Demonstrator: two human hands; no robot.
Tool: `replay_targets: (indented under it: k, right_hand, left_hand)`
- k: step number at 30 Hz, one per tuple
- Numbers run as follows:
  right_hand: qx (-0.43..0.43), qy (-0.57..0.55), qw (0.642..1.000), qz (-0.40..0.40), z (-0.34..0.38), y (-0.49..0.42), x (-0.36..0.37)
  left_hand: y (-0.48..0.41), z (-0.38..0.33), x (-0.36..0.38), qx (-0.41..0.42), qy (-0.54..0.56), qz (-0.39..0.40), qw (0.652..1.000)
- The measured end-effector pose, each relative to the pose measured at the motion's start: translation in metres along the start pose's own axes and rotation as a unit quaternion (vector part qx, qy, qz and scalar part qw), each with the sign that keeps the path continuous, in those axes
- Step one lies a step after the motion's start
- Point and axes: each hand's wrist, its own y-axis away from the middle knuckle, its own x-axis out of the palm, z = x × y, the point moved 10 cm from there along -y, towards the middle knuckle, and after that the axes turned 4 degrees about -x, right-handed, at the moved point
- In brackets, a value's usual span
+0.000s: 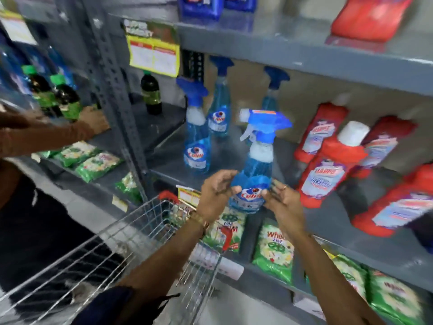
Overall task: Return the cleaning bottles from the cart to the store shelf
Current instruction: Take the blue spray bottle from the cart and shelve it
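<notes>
both hands on a blue spray bottle at the shelf edge

your forearms reach up from the bottom of the view over the wire cart [117, 249], which sits low on the left, just in front of the shelving. your left hand [216, 195] cups the left side of the blue spray bottle [255, 174], thumb across the front near the label, and your right hand [284, 202] presses against its right side with fingers curled loosely; between them you hold the bottle upright at the front lip of the grey shelf [234, 156]. you cannot tell whether its base rests on the shelf or hangs just off it. its trigger head points left.

behind it on the same shelf stand three more blue spray bottles [198, 146], well apart from each other. to your right, red cleaner bottles [328, 170] with white caps lean in a cluster, the nearest just beside the held bottle. green detergent packs [274, 252] fill the shelf below. on the left, another person's hand [93, 121] rests on the neighbouring shelf near dark bottles with green caps [63, 99]
</notes>
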Motion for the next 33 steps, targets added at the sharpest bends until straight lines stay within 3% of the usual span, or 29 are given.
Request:
replay_targets:
  k: [7, 13, 22, 26, 29, 31, 33]
  right_hand:
    - [-0.016, 0.004, 0.997, -0.072, -0.012, -0.043, -0.023]
    - [-0.001, 0.034, 0.997, -0.069, -0.027, -0.070, -0.021]
    - [-0.041, 0.081, 0.993, -0.071, -0.020, -0.066, -0.021]
    - [-0.035, 0.047, 0.995, -0.083, -0.018, -0.038, -0.024]
    - [-0.033, 0.064, 0.985, -0.159, -0.026, 0.012, -0.059]
    - [-0.045, 0.102, 0.963, -0.247, -0.026, 0.051, -0.099]
    - [-0.060, 0.098, 0.925, -0.362, -0.022, 0.085, -0.147]
  left_hand:
    - [-0.057, 0.004, 0.025, 0.040, -0.080, -0.004, 0.996]
    - [-0.073, 0.008, 0.019, 0.073, -0.130, -0.037, 0.988]
    - [-0.070, 0.016, 0.020, 0.096, -0.126, -0.057, 0.986]
    - [-0.057, 0.022, 0.023, 0.047, -0.075, -0.069, 0.994]
    - [-0.022, 0.043, 0.033, 0.004, -0.058, -0.112, 0.992]
    - [0.011, 0.040, 0.051, 0.063, -0.145, -0.128, 0.979]
    - [0.034, 0.036, 0.089, 0.117, -0.220, -0.086, 0.965]
